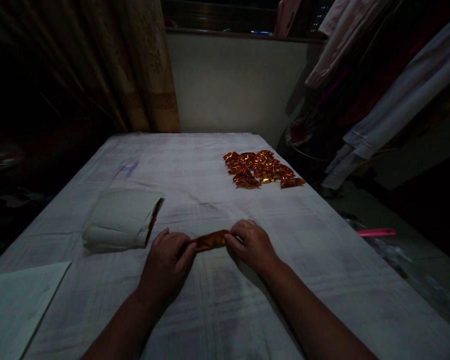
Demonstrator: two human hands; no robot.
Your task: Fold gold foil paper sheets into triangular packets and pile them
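Observation:
A narrow strip of shiny gold-orange foil (210, 241) is stretched between my two hands, low over the cloth-covered table. My left hand (169, 255) pinches its left end between thumb and fingers. At the other end, my right hand (250, 244) grips the strip with thumb and curled fingers. Farther back on the right lies a pile of folded gold foil pieces (260, 169), with one piece (292, 183) at its near right edge. Left of my left hand rests a pale paper packet (120, 220), its right end showing dark, shiny sheets inside.
The table (180, 170) wears a pale checked cloth. A white sheet or board (18, 300) lies at the near left corner. Behind stand a wall and a patterned curtain (150, 65). Clothes (401, 95) hang at the right, and a pink stick-like object (377, 232) sits beyond the right edge.

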